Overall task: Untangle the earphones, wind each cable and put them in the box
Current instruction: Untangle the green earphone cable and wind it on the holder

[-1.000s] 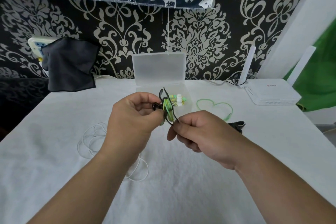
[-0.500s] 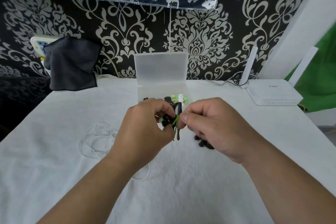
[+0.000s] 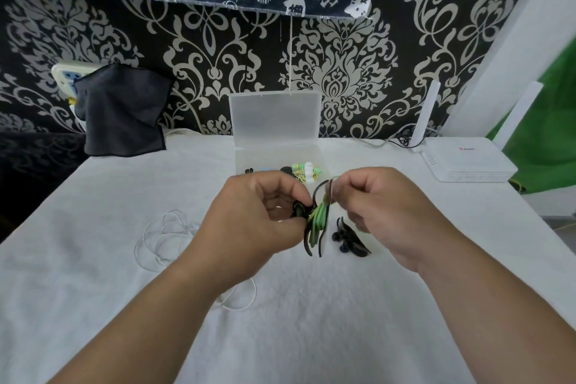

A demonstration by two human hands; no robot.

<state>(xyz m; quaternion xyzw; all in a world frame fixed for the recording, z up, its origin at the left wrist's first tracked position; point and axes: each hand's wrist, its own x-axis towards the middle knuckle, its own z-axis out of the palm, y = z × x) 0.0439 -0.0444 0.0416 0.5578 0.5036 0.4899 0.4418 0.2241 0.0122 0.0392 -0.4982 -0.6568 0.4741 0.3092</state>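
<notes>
My left hand pinches a wound bundle of green-and-black earphone cable above the white tablecloth. My right hand pinches the loose end of that cable just above the bundle. Its black earbuds hang below my right hand, close to the cloth. A clear plastic box stands open behind my hands, lid upright, with wound earphones inside. White earphones lie loose on the cloth to the left, partly hidden under my left forearm.
A white router with antennas sits at the back right. A dark cloth hangs over a socket at the back left. The patterned wall runs right behind the table's far edge.
My right hand has carried the cable end from below the bundle up and over it, and the bundle has grown. The green loop once lying on the cloth is gone.
</notes>
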